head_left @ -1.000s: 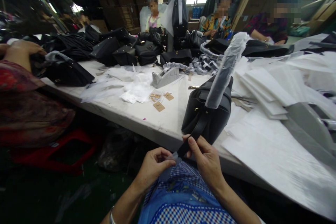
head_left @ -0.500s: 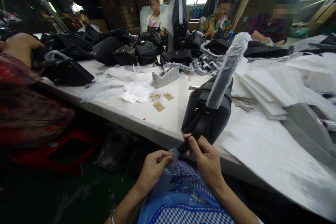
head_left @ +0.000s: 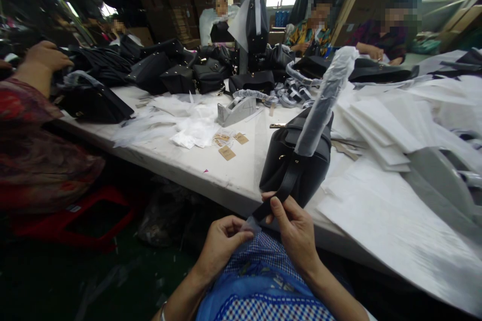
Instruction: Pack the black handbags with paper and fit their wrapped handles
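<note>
A black handbag (head_left: 278,160) stands near the table's front edge, one handle wrapped in a clear plastic sleeve (head_left: 320,110) and sticking up. Its black strap (head_left: 288,180) hangs down over the edge toward me. My right hand (head_left: 295,225) pinches this strap between thumb and fingers. Just left of it, my left hand (head_left: 222,243) is closed on a translucent plastic sleeve (head_left: 251,225), held at the strap's lower end. Whether the strap's tip is inside the sleeve, I cannot tell.
White sheets (head_left: 376,130) lie right of the bag, beside a grey tape dispenser (head_left: 440,195). Another dispenser (head_left: 237,110) and brown tags (head_left: 227,153) are to the left. Several black handbags (head_left: 178,79) pile up behind. Co-workers sit around; one person's arm (head_left: 41,62) is at left.
My left hand has gathered the plastic sleeve at the strap's end; its long hanging part no longer shows. My right hand keeps its grip. The co-worker's arm at left has lifted.
</note>
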### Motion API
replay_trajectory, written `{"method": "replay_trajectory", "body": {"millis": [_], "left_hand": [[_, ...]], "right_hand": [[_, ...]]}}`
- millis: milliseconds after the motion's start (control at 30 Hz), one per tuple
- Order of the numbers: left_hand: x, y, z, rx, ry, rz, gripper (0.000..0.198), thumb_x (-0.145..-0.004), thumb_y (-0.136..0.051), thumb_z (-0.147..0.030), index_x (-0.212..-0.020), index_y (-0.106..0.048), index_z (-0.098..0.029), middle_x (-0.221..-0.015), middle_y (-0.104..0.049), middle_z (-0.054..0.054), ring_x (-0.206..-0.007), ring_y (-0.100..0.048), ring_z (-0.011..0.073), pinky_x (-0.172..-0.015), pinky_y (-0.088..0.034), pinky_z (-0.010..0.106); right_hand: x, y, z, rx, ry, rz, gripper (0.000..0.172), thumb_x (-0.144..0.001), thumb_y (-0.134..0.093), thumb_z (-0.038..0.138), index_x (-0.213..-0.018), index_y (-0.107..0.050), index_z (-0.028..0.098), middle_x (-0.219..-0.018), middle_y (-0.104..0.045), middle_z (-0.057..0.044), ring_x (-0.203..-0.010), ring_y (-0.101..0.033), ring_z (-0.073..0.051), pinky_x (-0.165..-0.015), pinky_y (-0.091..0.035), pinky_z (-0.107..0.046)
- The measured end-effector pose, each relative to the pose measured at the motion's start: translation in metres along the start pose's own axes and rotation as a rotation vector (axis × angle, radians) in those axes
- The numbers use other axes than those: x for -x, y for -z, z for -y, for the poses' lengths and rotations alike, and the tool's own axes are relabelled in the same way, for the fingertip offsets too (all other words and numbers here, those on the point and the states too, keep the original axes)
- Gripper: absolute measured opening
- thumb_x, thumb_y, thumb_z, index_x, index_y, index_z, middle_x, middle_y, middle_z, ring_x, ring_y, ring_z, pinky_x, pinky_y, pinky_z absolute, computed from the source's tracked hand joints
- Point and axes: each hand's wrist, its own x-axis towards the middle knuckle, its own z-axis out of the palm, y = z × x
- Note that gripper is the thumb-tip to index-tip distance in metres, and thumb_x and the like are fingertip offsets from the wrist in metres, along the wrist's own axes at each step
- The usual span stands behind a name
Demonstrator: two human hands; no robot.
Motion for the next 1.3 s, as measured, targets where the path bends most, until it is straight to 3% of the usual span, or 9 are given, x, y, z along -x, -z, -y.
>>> {"method": "replay_trajectory", "body": {"millis": [633, 833, 1133, 1300], "left_hand": [[0.0, -0.003, 0.0, -0.032, -0.017, 0.016, 0.02, -0.069, -0.083, -0.028, -0.082, -0.077, -0.015, -0.082, -0.078, 0.007, -0.077, -0.07, 0.0197, -0.073, -0.051, 0.026], [-0.002, -0.004, 0.001, -0.025, -0.012, 0.014, 0.019, -0.07, -0.083, -0.027, -0.084, -0.077, -0.015, -0.083, -0.078, 0.007, -0.079, -0.071, 0.0196, -0.073, -0.051, 0.025], [0.0, -0.008, -0.003, 0.124, 0.049, -0.003, 0.023, -0.067, -0.085, -0.028, -0.083, -0.077, -0.014, -0.08, -0.077, 0.006, -0.073, -0.069, 0.0168, -0.068, -0.049, 0.022], [0.001, -0.015, -0.009, 0.203, 0.066, 0.049, 0.031, -0.071, -0.083, -0.034, -0.093, -0.077, -0.013, -0.084, -0.077, 0.008, -0.075, -0.068, 0.017, -0.068, -0.048, 0.022]], "right_hand": [[0.0, -0.002, -0.005, -0.023, 0.018, 0.007, 0.025, -0.095, -0.058, 0.039, -0.102, -0.074, 0.021, -0.073, -0.062, 0.001, -0.059, -0.058, -0.011, -0.059, -0.047, -0.023], [0.0, -0.003, -0.006, -0.054, -0.015, 0.019, 0.026, -0.094, -0.06, 0.04, -0.103, -0.074, 0.02, -0.08, -0.065, -0.001, -0.058, -0.057, -0.01, -0.058, -0.047, -0.023], [0.0, -0.002, -0.004, -0.089, -0.06, 0.062, 0.028, -0.093, -0.06, 0.042, -0.102, -0.074, 0.02, -0.082, -0.065, -0.001, -0.054, -0.056, -0.009, -0.055, -0.046, -0.023], [-0.001, -0.001, -0.005, -0.031, -0.045, 0.072, 0.027, -0.093, -0.06, 0.042, -0.097, -0.076, 0.02, -0.076, -0.059, 0.0, -0.057, -0.053, -0.01, -0.054, -0.043, -0.024]]}}
